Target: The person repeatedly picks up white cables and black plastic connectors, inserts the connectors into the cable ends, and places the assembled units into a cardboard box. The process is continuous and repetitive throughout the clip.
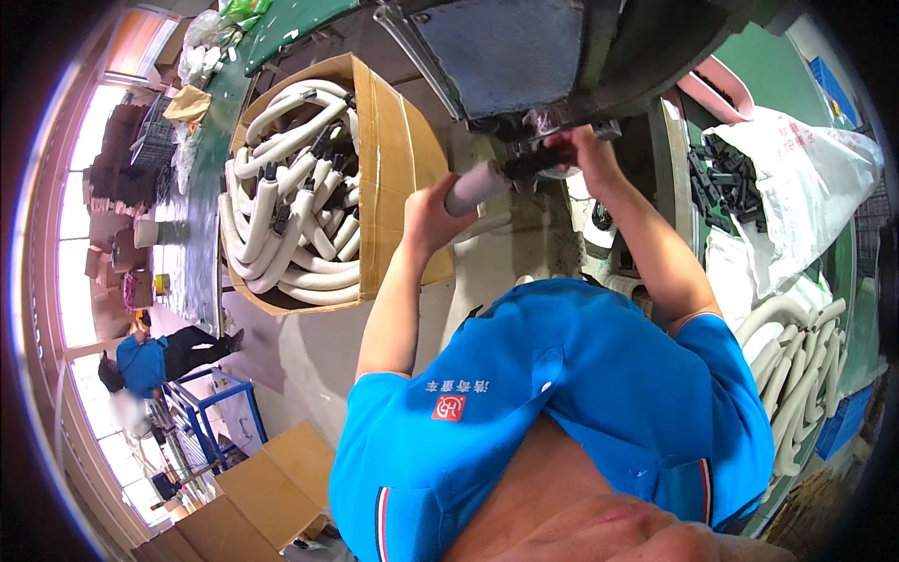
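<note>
My left hand (434,217) is closed round a thick, pale grey foam-covered tube (478,186), which points up and to the right. A black piece (530,163) sits at the tube's far end, below the dark machine (524,56). At the other side of that black piece, my right hand (592,161) has its fingers closed on it; they are slightly blurred and partly hidden. Metal parts of the machine lie right behind the fingers, so I cannot tell whether the black piece touches them.
On my left stands a cardboard box (398,178) full of similar tubes with black ends. To the right, black plastic parts (726,183) spill from a white sack (805,178); bare grey tubes (796,365) lie below. A person (145,363) is far left, near a blue frame (220,398).
</note>
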{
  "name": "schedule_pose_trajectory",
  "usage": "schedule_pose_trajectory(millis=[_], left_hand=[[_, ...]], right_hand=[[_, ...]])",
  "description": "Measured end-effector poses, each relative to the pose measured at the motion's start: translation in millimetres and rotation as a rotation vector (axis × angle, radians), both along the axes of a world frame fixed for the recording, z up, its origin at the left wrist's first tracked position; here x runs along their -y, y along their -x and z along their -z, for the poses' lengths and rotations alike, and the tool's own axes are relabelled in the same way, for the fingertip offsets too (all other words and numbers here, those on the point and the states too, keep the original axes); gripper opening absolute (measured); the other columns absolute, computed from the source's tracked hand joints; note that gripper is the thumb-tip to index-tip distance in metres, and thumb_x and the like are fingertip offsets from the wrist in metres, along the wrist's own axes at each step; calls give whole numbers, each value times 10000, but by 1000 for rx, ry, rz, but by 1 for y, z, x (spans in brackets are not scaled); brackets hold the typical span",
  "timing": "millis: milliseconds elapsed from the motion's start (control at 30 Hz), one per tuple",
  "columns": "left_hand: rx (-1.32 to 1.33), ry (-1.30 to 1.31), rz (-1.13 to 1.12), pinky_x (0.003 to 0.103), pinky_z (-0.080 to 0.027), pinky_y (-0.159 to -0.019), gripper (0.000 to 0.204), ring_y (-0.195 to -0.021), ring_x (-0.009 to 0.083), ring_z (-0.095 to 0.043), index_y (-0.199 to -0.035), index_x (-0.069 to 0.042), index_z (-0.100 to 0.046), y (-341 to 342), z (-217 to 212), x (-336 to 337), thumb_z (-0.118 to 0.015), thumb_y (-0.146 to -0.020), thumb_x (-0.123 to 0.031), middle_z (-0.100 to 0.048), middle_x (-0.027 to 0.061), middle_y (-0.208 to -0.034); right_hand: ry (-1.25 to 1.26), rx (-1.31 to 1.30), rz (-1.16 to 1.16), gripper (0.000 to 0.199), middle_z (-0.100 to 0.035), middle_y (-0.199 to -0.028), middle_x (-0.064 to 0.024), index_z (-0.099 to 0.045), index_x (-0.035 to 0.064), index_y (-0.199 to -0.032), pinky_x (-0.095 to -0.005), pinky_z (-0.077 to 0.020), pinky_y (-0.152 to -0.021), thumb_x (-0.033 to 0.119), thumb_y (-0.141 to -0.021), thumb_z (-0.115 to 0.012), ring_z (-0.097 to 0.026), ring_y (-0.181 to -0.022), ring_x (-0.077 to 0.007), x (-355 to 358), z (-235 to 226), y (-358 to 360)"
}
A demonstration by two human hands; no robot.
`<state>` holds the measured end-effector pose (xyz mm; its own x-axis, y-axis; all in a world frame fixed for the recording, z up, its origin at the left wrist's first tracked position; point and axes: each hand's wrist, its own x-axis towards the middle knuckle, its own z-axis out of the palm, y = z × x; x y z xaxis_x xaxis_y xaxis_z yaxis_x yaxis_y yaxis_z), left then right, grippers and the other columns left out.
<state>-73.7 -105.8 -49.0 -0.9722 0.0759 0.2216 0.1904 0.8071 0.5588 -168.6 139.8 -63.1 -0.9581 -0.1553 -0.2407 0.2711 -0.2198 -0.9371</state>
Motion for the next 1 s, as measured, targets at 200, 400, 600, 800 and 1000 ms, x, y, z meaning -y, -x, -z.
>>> schedule_pose_trajectory(millis=[200, 400, 600, 800, 1000], left_hand=[[60, -85, 22, 393, -511, -638, 365, -723, 324, -639, -920, -95, -618, -16, 9, 2, -724, -594, -219, -640, 158, -763], [151, -142, -37, 335, -505, -670, 367, -753, 284, -660, -945, -17, -616, -42, 15, 4, -738, -634, -169, -646, 182, -799], [287, -248, -154, 346, -499, -636, 316, -710, 301, -636, -901, -68, -603, -59, 10, 4, -711, -622, -170, -630, 153, -753], [215, -221, -208, 354, -496, -629, 306, -706, 311, -635, -887, -75, -600, -67, 8, 13, -717, -620, -169, -626, 155, -733], [33, -174, -227, 371, -504, -635, 307, -729, 325, -642, -882, -81, -594, -69, 3, 16, -729, -626, -184, -637, 158, -760]], right_hand=[[-1281, -652, -245, 254, -612, -1029, -154, -583, 68, -1051, -413, -467, -785, 201, -839, -546, -577, -957, -334, -11, 128, 72], [-1460, -557, -538, 436, -528, -1199, -226, -444, 51, -1236, -443, -452, -851, 208, -833, -495, -523, -1043, -428, 6, 165, 75], [-1239, -721, -169, 388, -498, -1231, -225, -458, 7, -1184, -444, -445, -860, 232, -870, -495, -528, -1070, -382, -19, 196, 92], [-643, -162, -303, 295, -603, -995, -111, -545, 54, -1068, -322, -458, -733, 270, -868, -572, -581, -862, -222, -14, 137, 82], [11, -61, -275, 116, -647, -760, -70, -628, 10, -869, -251, -468, -562, 59, -781, -685, -567, -607, -107, 0, 3, 14]])
